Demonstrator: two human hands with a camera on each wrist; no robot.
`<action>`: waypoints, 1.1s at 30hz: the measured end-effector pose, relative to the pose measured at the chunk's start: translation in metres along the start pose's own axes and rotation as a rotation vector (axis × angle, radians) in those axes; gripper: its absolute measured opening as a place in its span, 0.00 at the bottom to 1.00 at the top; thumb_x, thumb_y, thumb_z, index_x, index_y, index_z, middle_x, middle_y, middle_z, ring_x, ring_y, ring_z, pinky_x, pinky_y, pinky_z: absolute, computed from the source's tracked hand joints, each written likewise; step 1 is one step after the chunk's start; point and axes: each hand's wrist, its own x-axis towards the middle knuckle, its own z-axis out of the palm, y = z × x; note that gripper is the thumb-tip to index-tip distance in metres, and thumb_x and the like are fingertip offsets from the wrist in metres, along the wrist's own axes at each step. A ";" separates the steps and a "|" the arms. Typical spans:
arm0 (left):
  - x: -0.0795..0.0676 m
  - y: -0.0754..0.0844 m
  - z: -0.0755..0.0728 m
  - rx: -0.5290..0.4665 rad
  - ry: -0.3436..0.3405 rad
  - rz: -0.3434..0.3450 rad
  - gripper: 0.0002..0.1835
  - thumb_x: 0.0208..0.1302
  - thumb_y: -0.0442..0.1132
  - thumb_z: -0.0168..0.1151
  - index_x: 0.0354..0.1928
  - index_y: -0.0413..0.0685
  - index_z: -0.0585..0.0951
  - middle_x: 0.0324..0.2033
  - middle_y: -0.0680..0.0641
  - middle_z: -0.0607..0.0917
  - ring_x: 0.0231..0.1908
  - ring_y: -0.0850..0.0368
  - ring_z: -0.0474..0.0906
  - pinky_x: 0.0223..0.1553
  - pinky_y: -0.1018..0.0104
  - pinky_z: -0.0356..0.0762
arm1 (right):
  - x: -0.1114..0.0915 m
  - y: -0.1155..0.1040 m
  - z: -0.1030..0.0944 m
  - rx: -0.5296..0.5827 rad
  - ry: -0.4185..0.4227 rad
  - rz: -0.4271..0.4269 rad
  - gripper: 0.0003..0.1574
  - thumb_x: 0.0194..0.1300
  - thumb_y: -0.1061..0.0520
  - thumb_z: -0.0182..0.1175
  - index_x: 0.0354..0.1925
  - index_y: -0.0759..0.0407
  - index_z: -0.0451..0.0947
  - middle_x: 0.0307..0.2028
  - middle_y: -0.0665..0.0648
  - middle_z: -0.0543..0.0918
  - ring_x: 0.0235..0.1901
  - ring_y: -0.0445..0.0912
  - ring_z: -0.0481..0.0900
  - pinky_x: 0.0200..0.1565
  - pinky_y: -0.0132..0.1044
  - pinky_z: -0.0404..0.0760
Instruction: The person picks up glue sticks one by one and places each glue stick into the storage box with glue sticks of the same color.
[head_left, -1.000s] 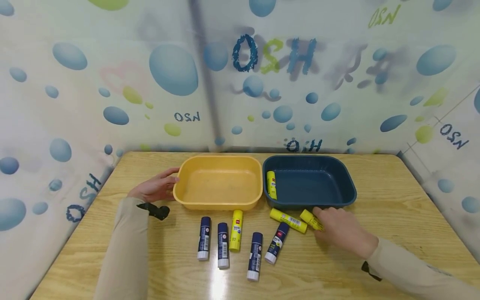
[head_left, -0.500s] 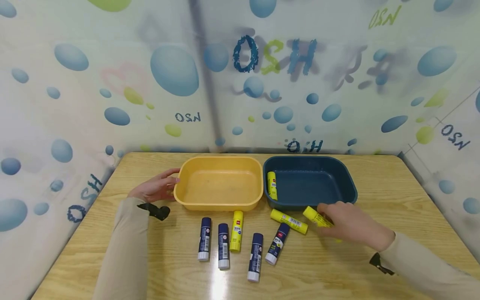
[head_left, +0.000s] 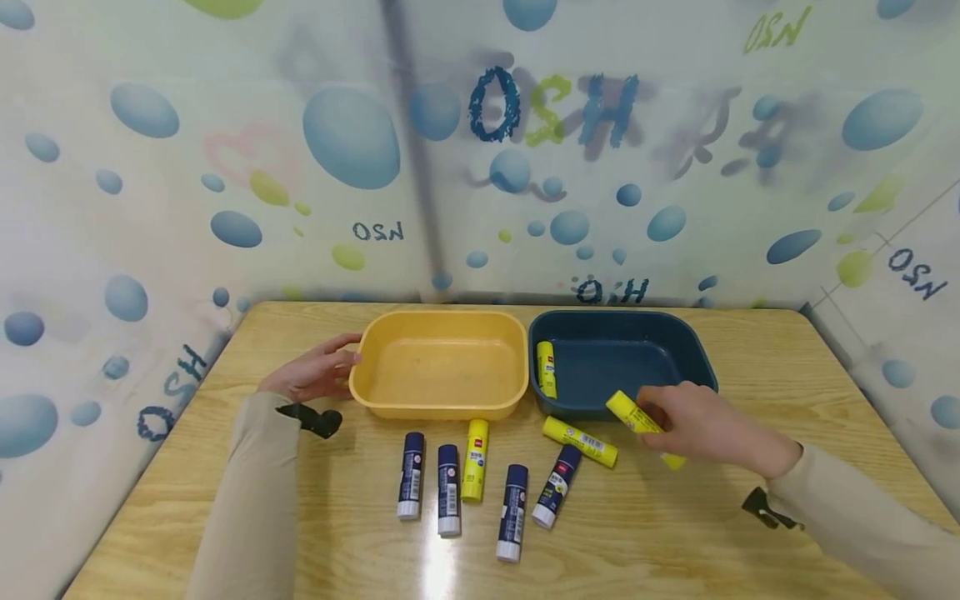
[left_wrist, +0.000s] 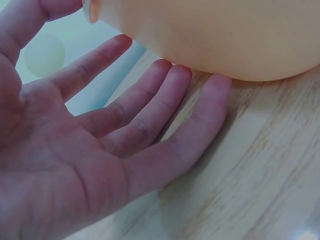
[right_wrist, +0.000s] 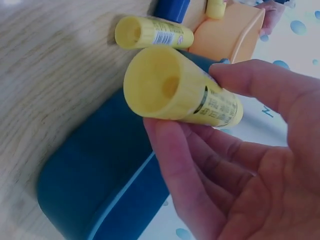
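My right hand [head_left: 712, 425] pinches a yellow glue stick [right_wrist: 210, 107] between thumb and fingers. It holds the stick tilted, above the table by the front wall of the dark blue tray [head_left: 577, 407]. Inside that tray, one yellow glue stick [head_left: 547, 371] lies against the left wall. Another yellow glue stick [head_left: 580, 442] rests on the table just in front. My left hand [head_left: 311, 373] is at the left side of the yellow tray [head_left: 435, 412]. In the left wrist view its extended fingertips [left_wrist: 219, 87] touch the tray's wall, with the thumb up by the rim.
In front of the trays, several navy glue sticks with white ends, such as one navy glue stick [head_left: 512, 512], lie beside a yellow glue stick [head_left: 474, 461]. The two trays stand side by side on the wooden table [head_left: 780, 375]. A patterned curtain [head_left: 465, 208] hangs behind.
My right hand has picked the yellow glue stick up off the table and raised it, moving slightly right and toward the dark blue tray. The left hand has stayed put.
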 end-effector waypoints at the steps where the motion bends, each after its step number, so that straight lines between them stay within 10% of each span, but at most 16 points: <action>1: 0.000 0.000 0.000 0.001 0.002 0.001 0.33 0.72 0.40 0.52 0.74 0.49 0.51 0.68 0.34 0.58 0.54 0.44 0.72 0.53 0.46 0.73 | 0.001 0.001 -0.001 0.004 -0.002 0.002 0.14 0.56 0.55 0.70 0.36 0.57 0.75 0.20 0.45 0.69 0.16 0.37 0.64 0.20 0.32 0.66; 33: -0.001 0.000 0.003 -0.055 0.001 0.011 0.30 0.74 0.40 0.51 0.73 0.50 0.54 0.66 0.37 0.60 0.52 0.46 0.71 0.53 0.48 0.74 | 0.060 0.003 -0.033 -0.019 -0.072 0.068 0.13 0.60 0.53 0.66 0.34 0.60 0.75 0.19 0.51 0.69 0.17 0.42 0.68 0.23 0.35 0.66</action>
